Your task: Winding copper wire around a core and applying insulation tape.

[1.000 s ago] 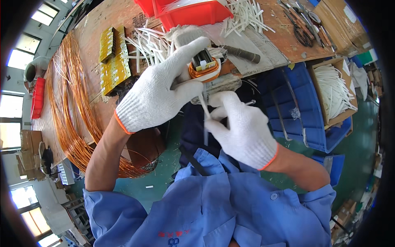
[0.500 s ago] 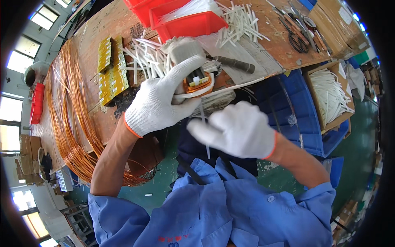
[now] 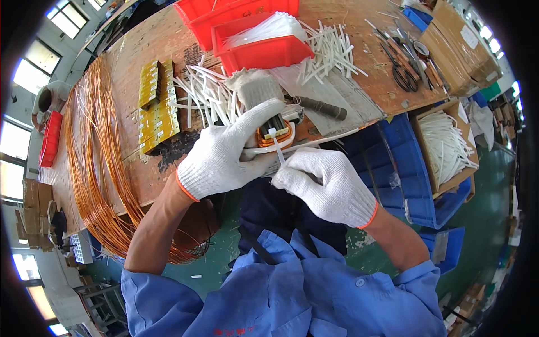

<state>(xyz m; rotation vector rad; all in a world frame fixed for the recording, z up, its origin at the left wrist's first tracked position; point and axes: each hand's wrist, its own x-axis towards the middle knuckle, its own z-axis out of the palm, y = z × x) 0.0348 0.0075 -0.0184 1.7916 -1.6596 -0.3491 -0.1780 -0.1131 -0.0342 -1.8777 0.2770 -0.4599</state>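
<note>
Both hands, in white knit gloves with orange cuffs, work at the near edge of a wooden workbench (image 3: 124, 84). Red lettering on the wearer's blue shirt (image 3: 269, 292) is cut off by the view; over to the right a cardboard box (image 3: 456, 53) carries pale labels too small to read, and the rear red bin (image 3: 196, 25) bears illegible dark marks. From where I stand, the left hand (image 3: 216, 160) reaches in sideways, gripping a small wound coil (image 3: 274, 142) between fingers and thumb; the right hand (image 3: 331, 182), knuckles bent, pinches a white tie (image 3: 279, 150). Orange wire wraps the coil's dark core, right by the bench edge, white tubing (image 3: 325, 139) extending beside it. Across the winding lies the narrow tie.
</note>
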